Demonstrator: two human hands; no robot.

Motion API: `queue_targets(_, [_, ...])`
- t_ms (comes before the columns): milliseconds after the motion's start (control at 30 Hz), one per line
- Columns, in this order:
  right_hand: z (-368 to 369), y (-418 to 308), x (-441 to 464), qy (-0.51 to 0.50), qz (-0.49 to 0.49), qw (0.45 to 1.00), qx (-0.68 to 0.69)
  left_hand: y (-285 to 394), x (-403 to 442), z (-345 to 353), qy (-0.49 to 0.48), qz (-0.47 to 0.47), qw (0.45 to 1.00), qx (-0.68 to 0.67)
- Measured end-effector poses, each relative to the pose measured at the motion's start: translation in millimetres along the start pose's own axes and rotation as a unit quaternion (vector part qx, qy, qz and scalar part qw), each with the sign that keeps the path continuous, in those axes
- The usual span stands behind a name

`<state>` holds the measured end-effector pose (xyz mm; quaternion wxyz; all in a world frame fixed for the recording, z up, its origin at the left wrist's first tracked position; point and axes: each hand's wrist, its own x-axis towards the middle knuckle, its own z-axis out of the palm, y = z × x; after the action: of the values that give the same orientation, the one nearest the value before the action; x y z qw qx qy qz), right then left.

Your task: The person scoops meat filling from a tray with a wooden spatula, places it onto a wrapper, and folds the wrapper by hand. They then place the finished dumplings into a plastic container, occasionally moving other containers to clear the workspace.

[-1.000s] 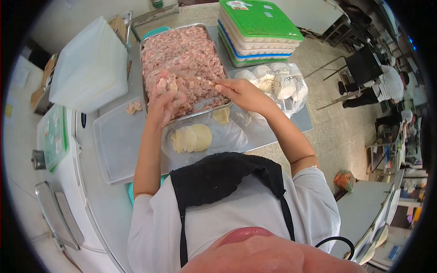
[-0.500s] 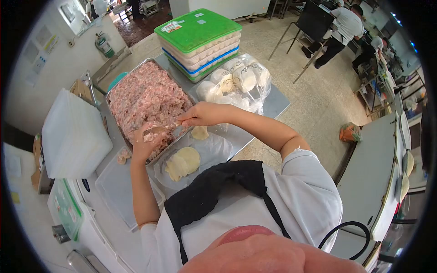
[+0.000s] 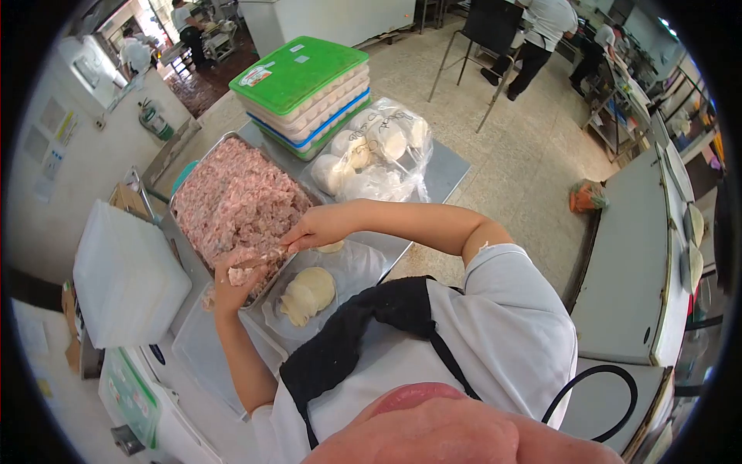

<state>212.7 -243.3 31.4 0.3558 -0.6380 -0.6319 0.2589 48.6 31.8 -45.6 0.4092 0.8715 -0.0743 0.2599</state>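
Minced meat (image 3: 232,193) fills a deep metal tray (image 3: 207,155) on the table. My left hand (image 3: 229,291) is cupped at the tray's near corner, its fingers curled round a small lump of minced meat (image 3: 241,275); whether a wrapper lies under it I cannot tell. My right hand (image 3: 318,224) is closed in a pinch over the tray's near right edge, on a thin stick-like tool (image 3: 272,253) pointing towards my left hand. Pale round dough wrappers (image 3: 313,290) lie overlapping on a plastic sheet (image 3: 359,263) just below.
Behind the tray are stacked boxes with a green lid (image 3: 297,69). Beside them is a clear bag of dough rounds (image 3: 379,151). Translucent containers (image 3: 127,271) are stacked on the left. A black chair (image 3: 491,27) and other people (image 3: 549,23) are farther back.
My left hand has turned, so the meat lump in it now shows. My right hand has drawn the tool slightly back from it. The camera view has shifted.
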Motion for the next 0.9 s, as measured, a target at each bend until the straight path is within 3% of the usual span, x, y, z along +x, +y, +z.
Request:
queue_targets(33, [1.5, 10.9, 3.0, 0.005, -0.023, 1.000, -0.014, 19.5, 5.9, 3.3, -0.004, 0.005, 1.000, -0.002])
queue_targets(100, [0.7, 15.3, 6.1, 0.012, -0.044, 0.999, -0.029, 57.5, 10.6, 11.5, 0.050, -0.274, 0.946, -0.165])
queue_targets(167, [-1.9, 1.4, 8.5, 0.099, 0.012, 0.943, -0.318, 40.0, 12.2, 12.5, 0.051, -0.317, 0.921, -0.220])
queue_targets(200, [5.1, -2.0, 10.0, 0.100, 0.010, 0.942, -0.319, 28.6, 11.9, 11.7, 0.057, -0.360, 0.891, -0.273])
queue_targets(267, [22.1, -9.3, 14.9, 0.225, -0.114, 0.914, -0.319, 13.0, 5.6, 8.8, 0.051, -0.380, 0.883, -0.269])
queue_targets(300, [25.6, 1.4, 18.4, 0.222, -0.114, 0.915, -0.318, 8.0, -0.5, 10.3, 0.041, -0.403, 0.874, -0.268])
queue_targets(367, [41.3, 46.0, 21.0, 0.167, 0.021, 0.938, -0.304, 2.5, -11.2, 17.0, 0.053, -0.389, 0.887, -0.244])
queue_targets(400, [39.6, 65.6, 20.9, 0.168, 0.022, 0.937, -0.306, 1.2, -11.0, 18.9, 0.069, -0.367, 0.902, -0.219])
queue_targets(467, [32.4, 93.4, 18.8, 0.050, 0.147, 0.912, -0.379, 42.9, -2.5, 9.3, 0.059, -0.351, 0.910, -0.211])
queue_targets(500, [23.7, 78.1, 13.7, 0.051, 0.158, 0.919, -0.358, 60.0, 0.2, 6.4, 0.054, -0.339, 0.916, -0.205])
queue_targets(533, [12.6, 56.7, 6.4, 0.051, 0.163, 0.918, -0.357, 61.5, -0.2, 5.5, 0.050, -0.340, 0.916, -0.208])
queue_targets(600, [-9.1, 20.2, -5.3, 0.128, 0.107, 0.959, -0.228, 61.6, 0.7, 2.7, 0.051, -0.231, 0.959, -0.156])
queue_targets(633, [-12.1, 12.5, -7.3, 0.128, 0.108, 0.959, -0.230, 66.7, 4.7, 2.6, 0.051, -0.229, 0.959, -0.157])
queue_targets(700, [-7.6, 1.9, -10.0, 0.088, -0.032, 0.994, -0.063, 77.4, 13.9, 3.7, 0.028, -0.229, 0.970, -0.079])
queue_targets(833, [24.5, 31.9, -0.4, 0.043, -0.074, 0.996, -0.033, 66.3, 24.2, 5.2, -0.082, -0.238, 0.965, -0.066])
queue_targets(900, [5.9, 36.8, -3.3, 0.007, -0.017, 0.994, -0.108, 45.1, 18.0, 13.8, -0.104, -0.201, 0.974, -0.019])
